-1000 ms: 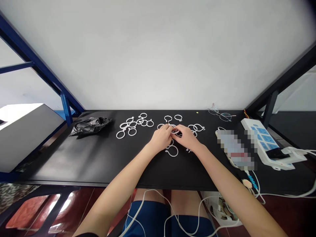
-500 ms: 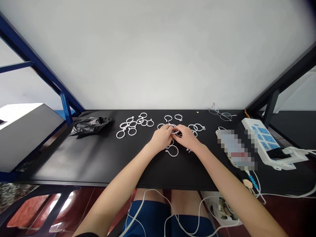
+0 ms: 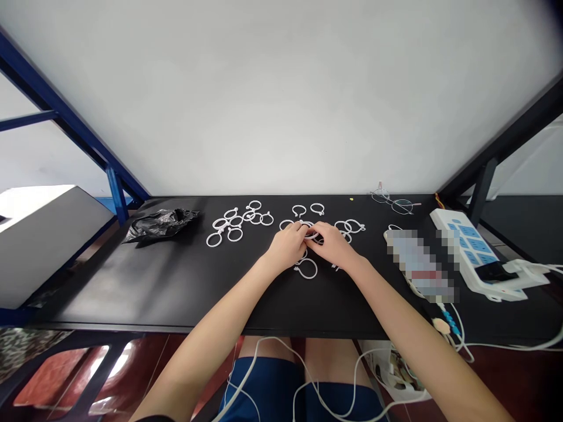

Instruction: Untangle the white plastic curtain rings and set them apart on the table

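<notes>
My left hand (image 3: 287, 246) and my right hand (image 3: 333, 244) meet over the middle of the black table (image 3: 176, 287). Between their closed fingers is a white curtain ring (image 3: 313, 235), partly covered by the fingertips. More white rings lie close around and partly under the hands. One ring (image 3: 308, 269) rests just in front of the left hand, and two overlapping rings (image 3: 354, 226) are to the right. Behind the hands lie two single rings, one of them a ring with a small eyelet (image 3: 317, 204). A loose cluster of several rings (image 3: 235, 234) spreads out at the left.
A crumpled black plastic bag (image 3: 160, 225) lies at the left. On the right are eyeglasses (image 3: 402, 206), a phone (image 3: 417, 266) with a blurred screen, and a white power strip (image 3: 477, 252) with cables. A white wall (image 3: 281, 105) rises behind; blue metal posts (image 3: 116, 193) frame the left.
</notes>
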A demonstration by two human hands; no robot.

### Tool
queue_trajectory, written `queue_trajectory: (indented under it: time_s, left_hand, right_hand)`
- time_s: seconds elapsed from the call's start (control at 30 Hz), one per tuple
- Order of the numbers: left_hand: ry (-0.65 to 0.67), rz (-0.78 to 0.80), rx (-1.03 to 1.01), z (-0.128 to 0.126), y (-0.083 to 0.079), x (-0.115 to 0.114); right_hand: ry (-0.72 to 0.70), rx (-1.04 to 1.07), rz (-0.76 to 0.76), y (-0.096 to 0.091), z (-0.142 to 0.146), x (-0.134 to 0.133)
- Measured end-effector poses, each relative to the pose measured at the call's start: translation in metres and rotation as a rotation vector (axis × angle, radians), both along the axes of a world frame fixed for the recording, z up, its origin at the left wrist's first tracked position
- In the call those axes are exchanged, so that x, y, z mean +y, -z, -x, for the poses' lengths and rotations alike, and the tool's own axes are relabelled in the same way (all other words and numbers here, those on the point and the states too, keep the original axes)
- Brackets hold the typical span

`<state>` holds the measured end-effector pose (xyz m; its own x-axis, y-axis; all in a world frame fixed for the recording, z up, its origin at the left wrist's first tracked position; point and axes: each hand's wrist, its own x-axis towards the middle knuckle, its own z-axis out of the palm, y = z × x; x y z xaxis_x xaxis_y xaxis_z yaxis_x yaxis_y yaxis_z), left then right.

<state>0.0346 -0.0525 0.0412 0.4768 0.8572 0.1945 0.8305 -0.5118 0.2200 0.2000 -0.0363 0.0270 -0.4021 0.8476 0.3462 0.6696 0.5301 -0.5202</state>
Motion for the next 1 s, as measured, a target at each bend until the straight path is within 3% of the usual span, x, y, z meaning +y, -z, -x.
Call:
queue_trajectory:
  time_s: [1.0]
  left_hand:
    - [-0.005,-0.035,-0.041,0.0001,0.0001,0.0005]
  right_hand:
    - [0.016,0.078,-0.022,-0.0032,0.0011,-0.0012]
